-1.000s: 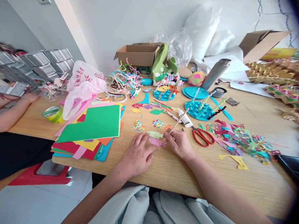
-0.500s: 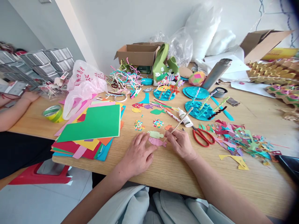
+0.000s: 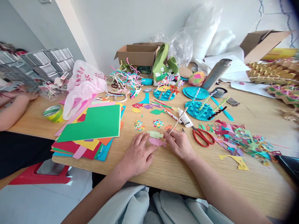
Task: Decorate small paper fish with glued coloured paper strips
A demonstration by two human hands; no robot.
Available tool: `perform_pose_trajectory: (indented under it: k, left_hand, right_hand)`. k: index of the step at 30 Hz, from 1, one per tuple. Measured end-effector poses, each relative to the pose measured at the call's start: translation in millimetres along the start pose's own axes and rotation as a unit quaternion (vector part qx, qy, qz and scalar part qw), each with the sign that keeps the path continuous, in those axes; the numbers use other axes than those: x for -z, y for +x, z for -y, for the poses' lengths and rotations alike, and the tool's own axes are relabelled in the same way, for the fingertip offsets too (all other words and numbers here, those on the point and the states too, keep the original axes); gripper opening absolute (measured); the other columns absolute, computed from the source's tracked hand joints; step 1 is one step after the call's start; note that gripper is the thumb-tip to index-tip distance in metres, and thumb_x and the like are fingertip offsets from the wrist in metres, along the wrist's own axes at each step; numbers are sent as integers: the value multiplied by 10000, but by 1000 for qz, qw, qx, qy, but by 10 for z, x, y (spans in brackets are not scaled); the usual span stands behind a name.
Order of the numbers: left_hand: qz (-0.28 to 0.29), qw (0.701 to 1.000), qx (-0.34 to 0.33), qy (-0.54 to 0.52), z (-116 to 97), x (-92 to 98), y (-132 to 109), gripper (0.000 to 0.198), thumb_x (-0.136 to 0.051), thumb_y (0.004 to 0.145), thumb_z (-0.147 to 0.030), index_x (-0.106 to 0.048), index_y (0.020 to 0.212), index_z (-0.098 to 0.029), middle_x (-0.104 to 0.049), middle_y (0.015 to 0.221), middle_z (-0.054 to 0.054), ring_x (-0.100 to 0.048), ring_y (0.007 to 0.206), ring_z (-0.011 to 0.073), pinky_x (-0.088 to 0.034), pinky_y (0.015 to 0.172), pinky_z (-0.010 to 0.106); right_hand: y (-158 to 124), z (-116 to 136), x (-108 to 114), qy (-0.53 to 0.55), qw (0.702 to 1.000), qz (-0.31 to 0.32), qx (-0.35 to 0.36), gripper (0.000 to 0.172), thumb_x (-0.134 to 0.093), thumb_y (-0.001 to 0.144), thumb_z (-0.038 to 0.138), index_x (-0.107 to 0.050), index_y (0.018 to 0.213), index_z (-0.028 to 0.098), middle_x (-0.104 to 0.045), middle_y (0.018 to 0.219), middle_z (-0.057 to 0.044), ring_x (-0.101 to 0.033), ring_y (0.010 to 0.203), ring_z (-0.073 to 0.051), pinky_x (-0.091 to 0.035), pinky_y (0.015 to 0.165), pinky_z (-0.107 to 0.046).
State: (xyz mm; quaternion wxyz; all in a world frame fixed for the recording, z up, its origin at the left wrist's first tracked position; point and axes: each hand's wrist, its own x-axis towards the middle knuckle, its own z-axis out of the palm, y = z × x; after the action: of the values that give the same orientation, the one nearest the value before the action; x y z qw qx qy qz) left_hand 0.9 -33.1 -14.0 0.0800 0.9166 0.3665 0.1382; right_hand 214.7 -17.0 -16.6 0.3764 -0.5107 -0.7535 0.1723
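My left hand [image 3: 136, 154] lies flat on the wooden table [image 3: 182, 171], fingers spread, its fingertips at the left end of a pink paper fish [image 3: 157, 142]. My right hand [image 3: 179, 143] pinches a thin wooden stick [image 3: 175, 124] whose lower tip rests on the fish's tail end; the stick slants up to the right. A pale green paper fish [image 3: 155, 134] lies just behind the pink one.
A stack of coloured paper [image 3: 92, 129] lies to the left, red scissors [image 3: 202, 137] and paper scraps [image 3: 240, 138] to the right. A glue bottle [image 3: 185, 117], blue paper plates [image 3: 201, 109], small confetti piles [image 3: 139, 125] and a cardboard box [image 3: 137, 54] sit behind. Another person's arm [image 3: 12, 109] rests at far left.
The stick in my right hand has tilted slightly, its upper end moving a little left. The other person's hand at far left has shifted. My left hand has stayed put.
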Motion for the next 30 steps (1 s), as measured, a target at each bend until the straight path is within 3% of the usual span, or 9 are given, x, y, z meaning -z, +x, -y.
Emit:
perform_pose_trajectory:
  k: [5, 10, 14, 18, 23, 30]
  left_hand:
    - [-2, 1000, 2, -3, 0, 5, -5, 339, -535, 866, -207, -597, 1193, -270, -392, 1443, 97, -266, 1381, 290, -265, 1128, 545]
    - [1, 1000, 1, -5, -2, 10, -4, 346, -539, 862, -204, -596, 1198, -268, -394, 1443, 102, -265, 1383, 289, -257, 1133, 539]
    - [-3, 1000, 2, -5, -4, 6, -3, 344, -547, 856, -202, -600, 1190, -267, -396, 1444, 95, -264, 1382, 289, -260, 1132, 539]
    - [-4, 1000, 5, -6, -3, -1, -3, 345, -545, 856, -201, -600, 1189, -271, -393, 1444, 94, -266, 1381, 289, -265, 1129, 539]
    - [-2, 1000, 8, -9, 1, -6, -4, 343, -541, 856, -196, -604, 1186, -269, -380, 1456, 98, -269, 1379, 288, -265, 1127, 533]
    - [-7, 1000, 7, -12, -1, 6, -2, 331, -532, 862, -201, -608, 1177, -267, -393, 1455, 84, -284, 1370, 286, -281, 1117, 544]
  right_hand:
    - [2, -2, -4, -6, 999, -30, -17, 330, -394, 951, 316, -526, 673, 197, -569, 578, -23, -530, 518, -133, -380, 521, -252]
    - [3, 3, 3, 3, 1000, -1, -13, 338, -403, 948, 312, -526, 654, 198, -564, 552, -17, -509, 489, -128, -376, 506, -251]
    - [-17, -22, -14, 17, 999, -33, -32, 339, -399, 960, 350, -560, 705, 195, -598, 621, -39, -561, 552, -146, -408, 512, -253]
    - [-9, -43, -55, 26, 998, -57, -31, 303, -404, 970, 370, -580, 791, 200, -635, 764, -62, -610, 661, -166, -461, 577, -270]
    - [45, -17, -79, 6, 999, -44, 14, 285, -375, 986, 321, -585, 833, 205, -644, 807, -75, -621, 754, -187, -476, 706, -320]
    - [59, -39, -97, -5, 999, -37, 9, 275, -391, 981, 314, -583, 819, 204, -658, 853, -78, -629, 786, -191, -475, 726, -323]
